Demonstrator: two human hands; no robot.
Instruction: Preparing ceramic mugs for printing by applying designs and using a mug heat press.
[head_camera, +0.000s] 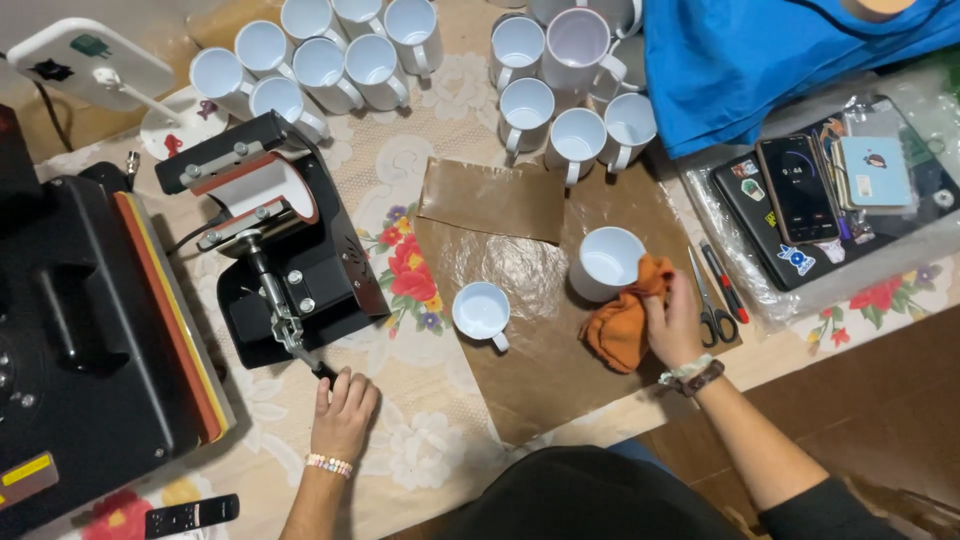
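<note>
Glossy white ceramic mug (605, 262), soft orange cloth (622, 320), shiny brown sheet (520, 330)

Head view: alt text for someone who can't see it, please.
Seen from above, the left hand grips the mug press lever while the right hand holds an orange cloth against a white mug on brown paper.

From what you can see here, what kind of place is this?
Probably a small home workshop for printing mugs: a mug heat press, a flat heat press, and many blank white mugs on a flowered tablecloth.

Warm even indoor light, soft shadows, sharp focus
</note>
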